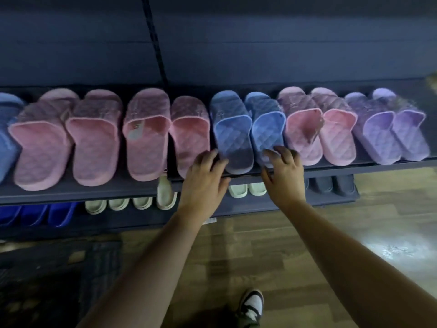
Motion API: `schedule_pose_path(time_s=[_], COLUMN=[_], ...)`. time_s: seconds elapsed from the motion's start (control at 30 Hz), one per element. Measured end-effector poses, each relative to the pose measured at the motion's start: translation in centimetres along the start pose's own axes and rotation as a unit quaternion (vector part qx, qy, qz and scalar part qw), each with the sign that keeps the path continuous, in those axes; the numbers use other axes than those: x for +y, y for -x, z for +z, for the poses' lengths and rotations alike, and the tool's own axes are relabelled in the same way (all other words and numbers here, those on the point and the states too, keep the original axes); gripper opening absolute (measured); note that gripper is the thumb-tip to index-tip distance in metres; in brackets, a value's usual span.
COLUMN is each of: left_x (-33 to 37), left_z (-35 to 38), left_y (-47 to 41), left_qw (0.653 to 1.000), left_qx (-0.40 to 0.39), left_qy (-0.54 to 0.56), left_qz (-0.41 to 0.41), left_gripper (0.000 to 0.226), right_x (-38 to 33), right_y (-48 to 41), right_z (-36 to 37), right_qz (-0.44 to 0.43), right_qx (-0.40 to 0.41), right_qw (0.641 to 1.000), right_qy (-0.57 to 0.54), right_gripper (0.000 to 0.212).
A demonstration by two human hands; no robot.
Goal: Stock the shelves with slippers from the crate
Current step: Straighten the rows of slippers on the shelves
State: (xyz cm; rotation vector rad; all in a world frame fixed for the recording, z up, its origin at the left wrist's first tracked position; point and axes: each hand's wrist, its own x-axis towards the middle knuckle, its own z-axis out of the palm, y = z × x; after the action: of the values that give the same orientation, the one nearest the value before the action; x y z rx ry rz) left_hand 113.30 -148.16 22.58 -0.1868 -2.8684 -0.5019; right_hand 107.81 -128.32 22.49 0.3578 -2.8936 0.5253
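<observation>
A pair of blue quilted slippers [248, 129] lies heel-out on the dark upper shelf [78, 192], between pink slippers [146, 136] on the left and a pink pair [316, 129] on the right. My left hand [204, 183] rests fingers apart at the heel of the left blue slipper, touching its edge. My right hand [285, 177] has its fingertips on the heel of the right blue slipper. Neither hand closes around a slipper. A dark crate [59, 280] sits on the floor at lower left; its contents are too dark to make out.
Purple slippers [387, 131] end the row at right, another blue slipper [7, 129] at far left. The lower shelf holds dark blue slippers [35, 215], white ones [142, 202] and black ones [331, 184]. Wooden floor [354, 221] spreads right; my shoe [251, 306] is below.
</observation>
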Motion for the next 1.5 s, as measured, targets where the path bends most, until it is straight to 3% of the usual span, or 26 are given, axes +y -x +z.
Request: schedule_pose_path(time_s=[0.17, 0.3, 0.53, 0.73, 0.83, 0.93, 1.0, 1.1, 1.2, 1.37, 1.5], left_x=[3.7, 4.1, 2.7, 3.2, 4.5, 6.7, 8.5, 10.8, 13.2, 16.9, 17.9], left_z=[3.4, 4.6, 4.8, 4.3, 3.9, 4.0, 4.7, 6.6, 8.6, 10.7, 11.6], left_y=[-3.2, -4.3, -3.2, -3.0, -3.4, -4.2, -5.3, -6.7, -7.8, -8.7, -8.7], left_qw=[0.998, 0.997, 0.997, 0.997, 0.995, 0.997, 0.999, 1.0, 0.998, 0.986, 0.986], left_qx=[-0.044, -0.008, 0.028, -0.015, 0.0, 0.027, 0.014, -0.027, -0.053, -0.028, -0.028], left_qy=[-0.028, -0.027, 0.029, 0.006, -0.036, -0.024, -0.011, -0.011, -0.025, -0.075, -0.086], left_qz=[-0.029, -0.075, -0.059, -0.076, -0.092, -0.066, -0.028, 0.001, 0.008, -0.144, -0.138], left_gripper=[0.064, 0.052, 0.043, 0.046, 0.045, 0.048, 0.05, 0.055, 0.062, 0.056, 0.046], right_x=[4.3, 3.9, 3.3, 3.1, 4.5, 7.9, 10.7, 14.1, 16.3, 19.2, 20.5], right_y=[-1.0, -2.2, -1.4, -0.7, -0.7, -1.0, -1.3, -1.9, -2.3, -2.6, -3.0], right_z=[-0.6, 0.5, 1.5, 0.7, -0.9, -2.4, -3.1, -3.8, -4.1, -4.5, -4.5], right_qz=[-0.013, -0.005, 0.0, -0.003, -0.006, 0.029, 0.067, 0.121, 0.104, 0.029, 0.004], right_qx=[-0.063, -0.065, -0.026, -0.045, 0.008, 0.075, 0.085, 0.023, -0.031, -0.04, -0.044], right_qw=[0.997, 0.997, 0.997, 0.995, 0.992, 0.995, 0.994, 0.992, 0.994, 0.999, 0.999], right_qy=[-0.033, -0.052, -0.069, -0.094, -0.122, -0.061, -0.009, 0.002, 0.033, -0.003, -0.014], right_gripper=[0.039, 0.049, 0.035, 0.034, 0.029, 0.025, 0.03, 0.048, 0.061, 0.044, 0.041])
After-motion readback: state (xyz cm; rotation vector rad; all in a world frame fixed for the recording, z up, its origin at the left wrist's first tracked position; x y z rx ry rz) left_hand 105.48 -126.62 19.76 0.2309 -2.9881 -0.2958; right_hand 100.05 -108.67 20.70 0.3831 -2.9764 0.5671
